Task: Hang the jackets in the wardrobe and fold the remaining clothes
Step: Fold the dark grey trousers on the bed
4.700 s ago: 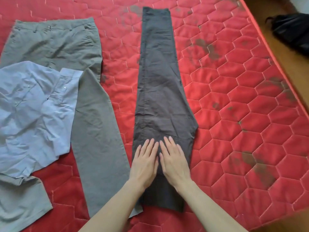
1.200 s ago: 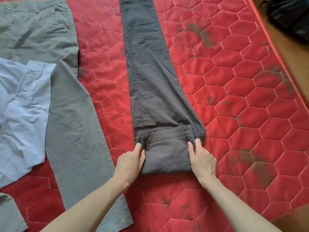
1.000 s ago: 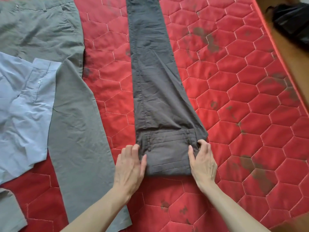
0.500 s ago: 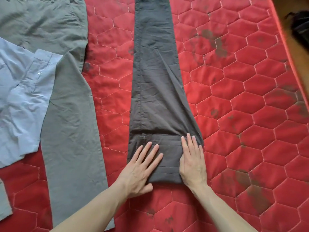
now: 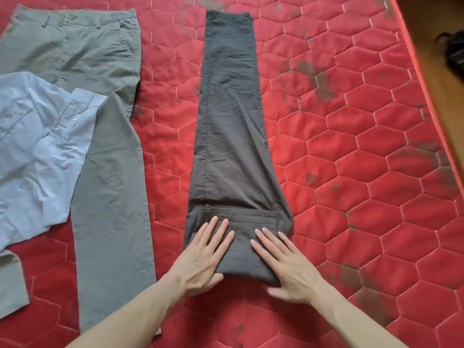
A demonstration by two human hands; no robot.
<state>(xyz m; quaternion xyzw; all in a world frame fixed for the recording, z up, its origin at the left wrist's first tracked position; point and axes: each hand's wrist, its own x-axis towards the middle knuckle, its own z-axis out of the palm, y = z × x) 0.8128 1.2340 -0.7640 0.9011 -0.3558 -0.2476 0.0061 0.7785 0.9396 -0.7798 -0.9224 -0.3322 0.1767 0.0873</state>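
Dark brown trousers (image 5: 231, 126) lie lengthwise down the middle of the red quilted mattress (image 5: 351, 146), legs stacked, hems at the far end. Their waistband end is folded over towards the legs, making a flat flap near me. My left hand (image 5: 203, 257) lies flat on the flap's left part, fingers straight and spread. My right hand (image 5: 283, 262) lies flat on its right part, thumb off the near fold on the mattress. Neither hand grips the cloth.
Grey-green trousers (image 5: 105, 172) are spread out to the left. A crumpled light blue shirt (image 5: 37, 151) lies partly over them at the left edge. The mattress edge runs along the right, with wooden floor (image 5: 431, 41) and a black bag (image 5: 455, 54) beyond it.
Earlier I smoothed the unfolded trousers, then turned the waistband end over. Since half a second ago both hands have slid nearer me on the flap and spread wider; the view has tilted up.
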